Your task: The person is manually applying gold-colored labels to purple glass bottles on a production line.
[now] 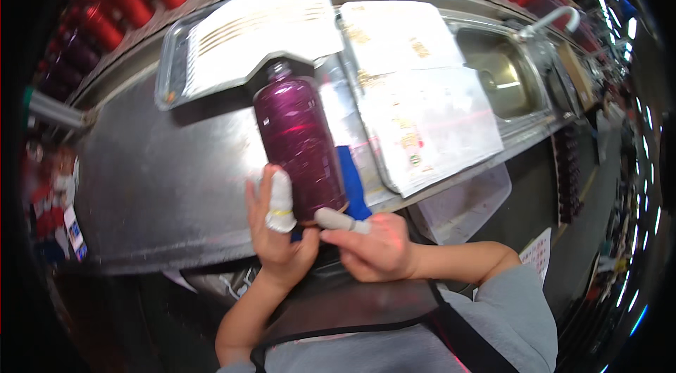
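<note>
While the steel counter (pixel 162 183) is stretching under everything, with a tray (pixel 169 63) of paper sheets and a sink (pixel 503 73) lying beyond, I am holding a dark purple bottle (pixel 299 140) over it. My left hand (pixel 276 228) is gripping its lower side, fingers clamped on it, and my right hand (pixel 373 246) is pressing a taped finger against its base.
</note>
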`<action>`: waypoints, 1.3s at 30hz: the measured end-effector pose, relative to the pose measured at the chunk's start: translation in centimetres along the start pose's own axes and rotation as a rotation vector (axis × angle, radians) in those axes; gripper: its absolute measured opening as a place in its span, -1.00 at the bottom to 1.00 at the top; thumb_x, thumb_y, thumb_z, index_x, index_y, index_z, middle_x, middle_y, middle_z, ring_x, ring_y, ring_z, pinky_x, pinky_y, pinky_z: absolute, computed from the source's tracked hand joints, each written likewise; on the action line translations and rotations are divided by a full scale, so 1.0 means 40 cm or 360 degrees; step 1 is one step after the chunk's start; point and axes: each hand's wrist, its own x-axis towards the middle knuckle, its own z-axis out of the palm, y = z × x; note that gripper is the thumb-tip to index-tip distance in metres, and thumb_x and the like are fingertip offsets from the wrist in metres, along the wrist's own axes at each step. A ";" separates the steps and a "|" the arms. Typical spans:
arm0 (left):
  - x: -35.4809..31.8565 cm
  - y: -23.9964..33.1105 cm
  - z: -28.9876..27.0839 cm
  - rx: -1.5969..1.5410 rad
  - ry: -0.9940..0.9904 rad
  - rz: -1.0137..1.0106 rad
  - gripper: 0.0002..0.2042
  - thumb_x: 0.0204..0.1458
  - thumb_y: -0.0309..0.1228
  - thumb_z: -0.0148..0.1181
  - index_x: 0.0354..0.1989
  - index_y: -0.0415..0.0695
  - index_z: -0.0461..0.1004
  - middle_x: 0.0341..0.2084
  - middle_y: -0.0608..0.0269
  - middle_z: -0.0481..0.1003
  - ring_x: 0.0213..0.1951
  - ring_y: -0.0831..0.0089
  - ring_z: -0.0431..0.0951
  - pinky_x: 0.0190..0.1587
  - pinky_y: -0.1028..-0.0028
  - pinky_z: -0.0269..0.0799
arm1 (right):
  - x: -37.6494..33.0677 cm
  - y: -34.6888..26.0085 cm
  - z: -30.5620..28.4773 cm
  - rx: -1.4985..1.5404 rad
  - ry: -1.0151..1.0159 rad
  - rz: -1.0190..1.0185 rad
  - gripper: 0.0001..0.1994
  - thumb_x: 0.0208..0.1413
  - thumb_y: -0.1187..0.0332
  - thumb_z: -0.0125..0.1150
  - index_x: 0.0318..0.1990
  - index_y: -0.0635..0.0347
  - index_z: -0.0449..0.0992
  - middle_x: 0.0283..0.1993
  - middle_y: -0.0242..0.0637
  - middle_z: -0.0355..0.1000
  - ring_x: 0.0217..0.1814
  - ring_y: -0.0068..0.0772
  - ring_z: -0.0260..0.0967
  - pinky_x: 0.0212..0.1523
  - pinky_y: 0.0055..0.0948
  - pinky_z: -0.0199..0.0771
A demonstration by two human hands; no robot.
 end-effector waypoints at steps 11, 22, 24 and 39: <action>0.031 0.010 0.007 -0.0070 -0.0007 -0.0090 -0.08 -0.33 -0.28 0.58 0.27 -0.32 0.23 0.27 -0.44 0.15 0.24 -0.27 0.26 0.28 -0.11 0.06 | 0.080 0.140 -0.132 -0.0163 0.0163 0.0487 -0.82 -0.02 0.48 0.28 -0.21 0.19 0.62 -0.44 -0.25 0.53 -0.65 -0.44 0.33 -0.60 -0.49 0.29; 0.027 -0.014 0.022 -0.0155 0.0032 -0.0094 -0.03 -0.35 -0.26 0.61 0.32 -0.20 0.20 0.31 -0.35 0.11 0.11 -0.24 0.37 0.15 0.05 0.29 | 0.153 0.492 -0.286 -0.0588 -0.0419 0.1236 -0.81 -0.03 0.30 0.28 -0.27 0.15 0.61 -0.31 -0.14 0.55 -0.26 -0.16 0.52 -0.20 -0.28 0.49; 0.031 -0.010 0.023 -0.0095 0.0017 -0.0081 -0.01 -0.36 -0.26 0.62 0.33 -0.19 0.19 0.32 -0.33 0.10 0.11 -0.22 0.38 0.15 0.08 0.31 | 0.139 0.448 -0.283 -0.0497 -0.0495 0.1202 -0.79 -0.07 0.30 0.32 -0.27 0.16 0.60 -0.30 -0.13 0.53 -0.23 -0.16 0.51 -0.17 -0.28 0.48; 0.024 -0.021 0.032 -0.0080 0.0069 -0.0014 -0.01 -0.33 -0.26 0.62 0.33 -0.21 0.16 0.30 -0.34 0.13 0.05 -0.16 0.45 0.08 0.09 0.37 | 0.141 0.442 -0.269 -0.0691 -0.0547 0.1193 -0.69 -0.14 0.29 0.45 -0.24 0.13 0.51 -0.17 -0.20 0.37 -0.09 -0.14 0.41 -0.09 -0.32 0.41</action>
